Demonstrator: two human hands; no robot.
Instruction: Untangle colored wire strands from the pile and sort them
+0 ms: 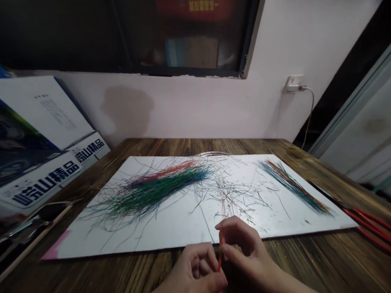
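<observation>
Near the front edge of a white board (171,242), my two hands meet on a thin orange strand (220,260), which could be one wire or a small bunch. My left hand (198,266) is closed around its lower end. Higher up, my right hand (244,246) pinches the same strand between thumb and fingers. Fine reddish ends seem to rise above the right fingers. A large loose heap of green, blue and red wires (161,183) lies on the board's left half. Dark wire scraps (235,195) are scattered just beyond my hands. A neater wire bundle (296,187) lies at the right.
A red-handled tool (372,228) lies off the board's right edge on the wooden table (351,179). Printed boxes (39,179) stand at the left, with tools (30,228) in front. Behind are a wall, a window and a plugged socket (295,84).
</observation>
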